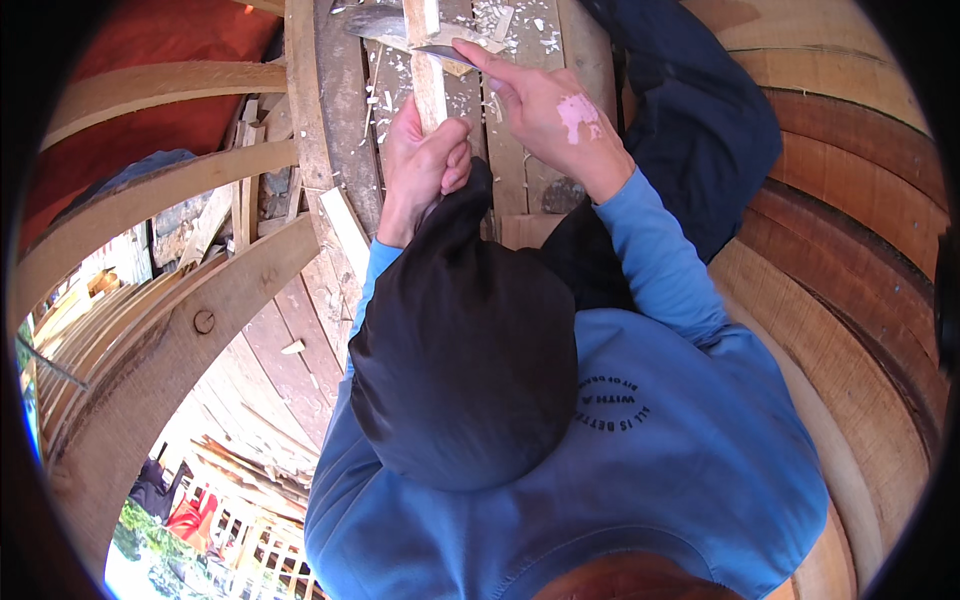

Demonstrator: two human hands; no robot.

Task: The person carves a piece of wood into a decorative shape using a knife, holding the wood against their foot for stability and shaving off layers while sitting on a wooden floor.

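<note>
At upper centre of the head view, pale wooden strip [428, 92] runs up the frame; left hand [428, 165] has grip closed around its lower end, right hand [550, 112] grips a knife [448, 53], blade across the strip. Strip looks light, stiff, not slippery, could splinter; best held low, clear of blade. Curved dark lettering [612, 401] on blue shirt [640, 490], lower right; no brand seen.

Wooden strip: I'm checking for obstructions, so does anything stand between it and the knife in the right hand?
Nothing visible does: the right hand holds the knife across the wooden strip, beyond the left hand.
</note>
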